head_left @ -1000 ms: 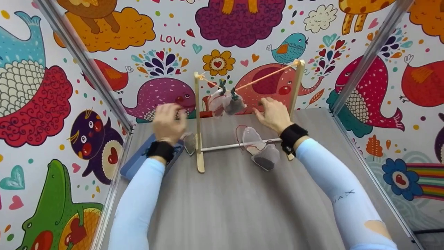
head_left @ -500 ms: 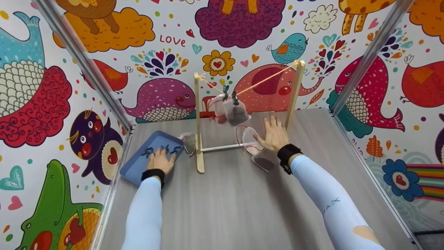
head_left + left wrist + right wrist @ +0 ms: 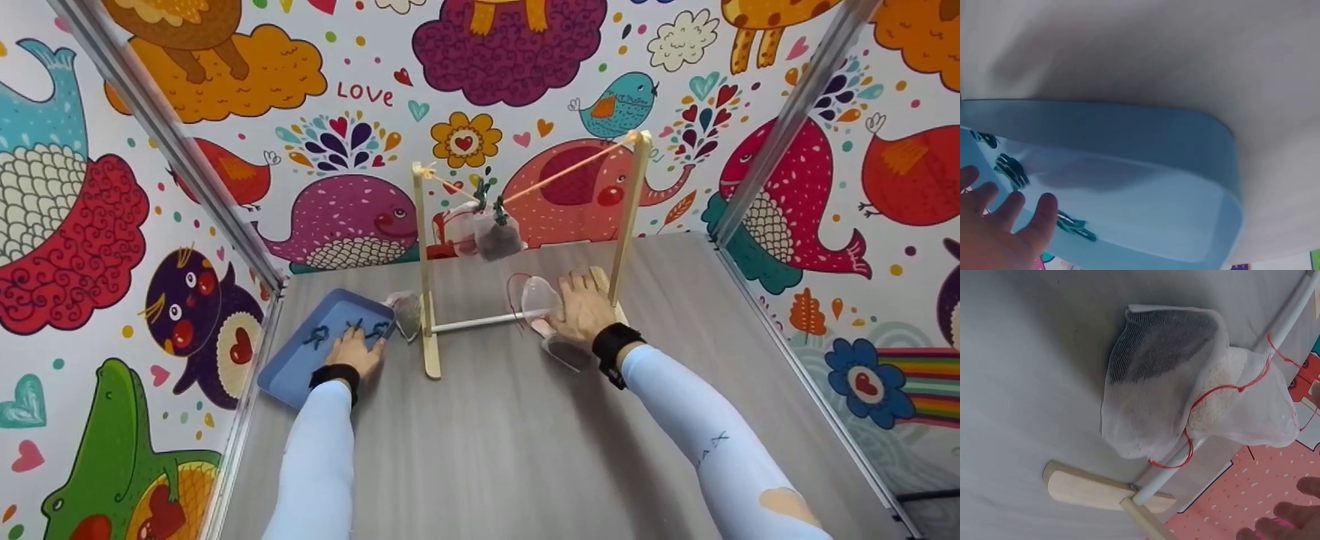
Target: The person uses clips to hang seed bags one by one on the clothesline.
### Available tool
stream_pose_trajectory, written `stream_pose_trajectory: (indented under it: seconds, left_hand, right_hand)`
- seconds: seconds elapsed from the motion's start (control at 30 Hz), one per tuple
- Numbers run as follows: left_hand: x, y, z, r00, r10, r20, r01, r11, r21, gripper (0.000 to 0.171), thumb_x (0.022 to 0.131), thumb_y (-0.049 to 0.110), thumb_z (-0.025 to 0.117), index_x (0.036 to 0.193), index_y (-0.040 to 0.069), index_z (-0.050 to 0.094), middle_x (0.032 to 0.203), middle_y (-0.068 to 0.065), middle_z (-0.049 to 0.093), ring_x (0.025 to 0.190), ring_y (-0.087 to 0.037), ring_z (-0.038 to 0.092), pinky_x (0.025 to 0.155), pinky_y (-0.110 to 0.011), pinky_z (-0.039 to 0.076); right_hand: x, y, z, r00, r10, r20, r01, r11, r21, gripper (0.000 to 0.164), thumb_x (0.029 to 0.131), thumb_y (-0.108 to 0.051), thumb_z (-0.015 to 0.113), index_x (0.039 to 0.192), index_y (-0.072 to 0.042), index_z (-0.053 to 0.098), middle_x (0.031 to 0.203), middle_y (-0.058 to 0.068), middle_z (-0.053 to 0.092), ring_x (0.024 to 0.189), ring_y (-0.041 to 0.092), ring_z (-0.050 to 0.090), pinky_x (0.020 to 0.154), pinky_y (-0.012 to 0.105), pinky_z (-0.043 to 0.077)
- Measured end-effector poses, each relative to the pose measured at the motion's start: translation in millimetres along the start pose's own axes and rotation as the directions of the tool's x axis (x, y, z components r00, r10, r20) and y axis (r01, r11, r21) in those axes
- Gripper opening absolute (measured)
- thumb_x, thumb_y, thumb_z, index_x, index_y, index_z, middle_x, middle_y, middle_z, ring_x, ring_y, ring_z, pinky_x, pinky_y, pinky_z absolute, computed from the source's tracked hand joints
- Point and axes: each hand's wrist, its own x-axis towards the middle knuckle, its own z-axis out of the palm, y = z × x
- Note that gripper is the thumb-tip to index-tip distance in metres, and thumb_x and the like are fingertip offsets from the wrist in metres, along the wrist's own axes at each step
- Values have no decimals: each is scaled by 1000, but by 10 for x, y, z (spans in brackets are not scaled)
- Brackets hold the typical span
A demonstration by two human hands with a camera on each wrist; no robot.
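Note:
My left hand point(image 3: 352, 354) reaches over the near side of a blue tray point(image 3: 279, 366), its fingers loosely spread. Small dark green clips point(image 3: 1012, 170) lie in the tray close to the fingertips, and none is in its grasp. My right hand point(image 3: 589, 309) is by two mesh drawstring bags, fingers extended and holding nothing. One bag point(image 3: 1157, 382) has dark contents; the other bag point(image 3: 1261, 402) has pale grains and a red cord, and lies across a white rod point(image 3: 480, 322). My hand partly hides the dark bag in the head view.
Wooden posts point(image 3: 630, 217) carry a sagging orange string point(image 3: 566, 172). Green clips hold a dark-filled bag point(image 3: 497, 238) and a reddish-filled bag point(image 3: 461, 225) on it. Another mesh bag point(image 3: 407, 315) lies between tray and left post. Patterned walls surround the grey table point(image 3: 465, 450).
My left hand has come down from above the tray to the clips. My right hand has dropped from beside the hanging bags to those on the table. The hanging bags sway.

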Motion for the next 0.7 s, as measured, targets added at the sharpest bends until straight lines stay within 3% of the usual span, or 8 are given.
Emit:
stream_pose_trajectory:
  seconds: [0.1, 0.2, 0.33, 0.57, 0.7]
  left_hand:
    - [49, -35, 41, 999, -22, 44, 23, 1000, -13, 101, 108, 73, 48, 173, -4, 34, 184, -31, 25, 167, -63, 24, 133, -77, 29]
    - [11, 15, 31, 994, -44, 102, 47, 998, -29, 111, 104, 84, 46, 174, -1, 32, 186, -29, 19, 169, -63, 20, 132, -80, 27]
    - [-80, 93, 10, 986, -53, 156, 58, 998, -25, 120, 99, 92, 42, 174, -2, 32, 186, -30, 17, 169, -64, 17, 133, -81, 24]
    - [-205, 217, -109, 991, -52, 125, 53, 999, -7, 108, 108, 78, 39, 172, -9, 31, 181, -38, 22, 167, -65, 23, 134, -78, 25]
    - [-2, 14, -6, 995, -59, 81, 60, 998, 0, 108, 110, 79, 35, 164, -15, 42, 168, -48, 35, 155, -68, 39, 127, -77, 37]
  right_hand:
    - [-13, -27, 18, 1000, -15, -13, 15, 1000, -4, 83, 94, -48, 84, 152, 4, 56, 153, 30, 62, 143, 53, 60, 122, 69, 50]
    - [-34, -44, 43, 1000, -14, -11, 14, 1000, 10, 80, 93, -45, 87, 149, 5, 58, 146, 29, 65, 137, 53, 64, 116, 66, 55]
    - [-55, -42, 74, 999, -39, -18, 39, 999, 31, 78, 92, -40, 87, 147, 7, 58, 141, 31, 66, 133, 54, 64, 118, 63, 53]
    - [-51, -1, 106, 998, -52, -35, 53, 997, 47, 71, 90, -31, 89, 144, 7, 62, 137, 33, 68, 127, 56, 66, 114, 64, 55]
    - [-61, 34, 114, 999, -44, -20, 45, 998, 40, 62, 93, -30, 86, 138, 6, 65, 131, 31, 70, 122, 55, 68, 108, 65, 58]
